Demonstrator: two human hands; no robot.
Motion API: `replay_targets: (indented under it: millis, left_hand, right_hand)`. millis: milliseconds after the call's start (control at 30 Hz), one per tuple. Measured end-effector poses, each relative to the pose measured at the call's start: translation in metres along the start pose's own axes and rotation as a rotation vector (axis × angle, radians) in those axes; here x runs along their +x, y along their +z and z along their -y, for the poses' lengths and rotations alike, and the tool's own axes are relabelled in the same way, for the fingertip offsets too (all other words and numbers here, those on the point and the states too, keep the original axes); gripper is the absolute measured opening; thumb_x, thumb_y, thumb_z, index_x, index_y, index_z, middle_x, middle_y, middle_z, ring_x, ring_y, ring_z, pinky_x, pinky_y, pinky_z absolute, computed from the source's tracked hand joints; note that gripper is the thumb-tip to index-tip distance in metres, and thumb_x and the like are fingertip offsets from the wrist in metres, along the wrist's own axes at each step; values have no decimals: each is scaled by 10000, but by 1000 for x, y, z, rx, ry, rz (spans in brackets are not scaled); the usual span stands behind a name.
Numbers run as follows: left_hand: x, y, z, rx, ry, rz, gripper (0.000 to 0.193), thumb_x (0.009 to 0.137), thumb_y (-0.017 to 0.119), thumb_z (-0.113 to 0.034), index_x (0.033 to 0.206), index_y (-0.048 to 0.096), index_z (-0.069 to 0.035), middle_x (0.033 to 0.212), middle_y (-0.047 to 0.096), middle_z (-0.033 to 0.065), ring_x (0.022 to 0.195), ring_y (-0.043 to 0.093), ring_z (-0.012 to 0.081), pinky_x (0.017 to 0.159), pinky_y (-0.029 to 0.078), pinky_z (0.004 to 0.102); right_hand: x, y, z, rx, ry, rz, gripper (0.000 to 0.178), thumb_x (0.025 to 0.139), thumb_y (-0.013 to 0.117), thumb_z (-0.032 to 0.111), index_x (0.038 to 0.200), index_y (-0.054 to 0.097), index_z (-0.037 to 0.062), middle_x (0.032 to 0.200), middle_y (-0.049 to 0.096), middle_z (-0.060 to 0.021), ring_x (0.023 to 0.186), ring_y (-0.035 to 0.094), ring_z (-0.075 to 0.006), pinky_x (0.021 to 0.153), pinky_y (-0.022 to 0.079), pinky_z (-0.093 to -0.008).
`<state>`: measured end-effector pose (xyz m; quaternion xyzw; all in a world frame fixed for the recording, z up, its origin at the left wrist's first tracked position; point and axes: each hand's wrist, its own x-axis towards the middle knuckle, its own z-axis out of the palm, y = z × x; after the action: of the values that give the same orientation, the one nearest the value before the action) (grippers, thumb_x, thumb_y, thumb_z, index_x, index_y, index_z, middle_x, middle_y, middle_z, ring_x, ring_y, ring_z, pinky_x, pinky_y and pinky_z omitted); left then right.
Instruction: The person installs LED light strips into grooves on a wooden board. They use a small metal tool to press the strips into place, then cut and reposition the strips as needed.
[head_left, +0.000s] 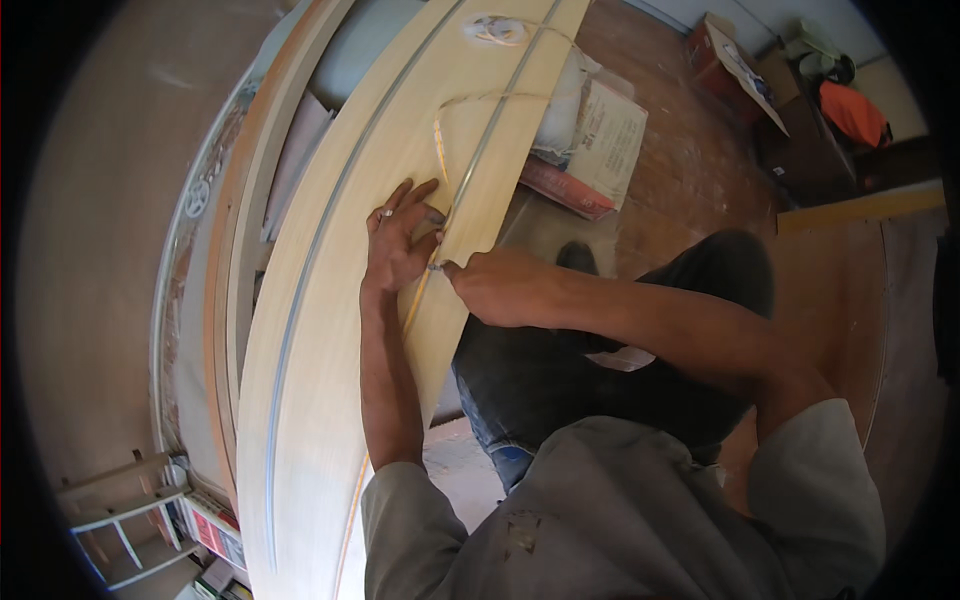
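From where I stand, the person sits close against a long pale panel (330,300), knees beside its edge, which seems to bring both hands over the work. The yellow strip (440,150) lies on the panel, running lengthwise under the hands and along the panel's right side toward the body. Beyond the fingers it lifts away in a loose bend toward a pale coil (500,31) at the far end; that slack probably keeps the strip from tugging.

The left hand (400,242) lies with fingers spread across the panel, likely for steadiness, thumb and forefinger beside the strip; whether they pinch it, I cannot tell. The right hand (505,288) comes in from the side, fingers curled narrow around a small greyish piece (434,267), its end right at the strip, perhaps for close control. A metallic line (300,270) runs along the panel, well left of the strip.
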<state>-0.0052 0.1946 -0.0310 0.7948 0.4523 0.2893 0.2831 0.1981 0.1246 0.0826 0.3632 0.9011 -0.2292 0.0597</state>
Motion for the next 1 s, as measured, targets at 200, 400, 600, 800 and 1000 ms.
replay_targets:
  millis: [200,400,600,800,1000]
  left_hand:
    - [11,8,9,-125,107,-49,216,797,826,-112,999,756,-142,1552,637,71,1561,432,348,1235,242,528]
    - [5,6,4,-112,46,-48,196,807,834,-104,992,774,-131,1547,641,73,1561,432,348,1243,230,524]
    - [1,5,7,-109,33,-46,181,808,831,-101,976,779,-145,1558,634,63,1579,405,330,1248,191,504]
    - [6,9,-13,-99,-8,-23,161,819,803,-80,963,783,-148,1557,636,51,1588,393,328,1256,155,485]
    - [2,1,5,-143,51,-35,187,822,802,-64,988,791,-148,1540,649,71,1571,424,349,1253,184,492]
  right_hand:
    - [-11,17,-18,-16,-10,-145,516,879,606,8,1361,596,-175,789,727,-263,762,759,-383,668,600,-492]
    - [-1,22,-24,9,1,-187,193,853,668,91,972,757,-33,888,760,-214,850,772,-380,729,617,-485]
    - [4,-5,-13,15,-8,-8,308,857,645,51,1117,682,-110,873,759,-246,833,774,-398,707,612,-500]
    - [9,-16,-8,20,77,88,145,839,664,59,870,786,-13,923,782,-208,894,783,-373,742,617,-494]
    - [16,-38,-4,-6,70,203,225,830,652,36,993,780,-49,920,771,-234,866,774,-394,723,609,-505]
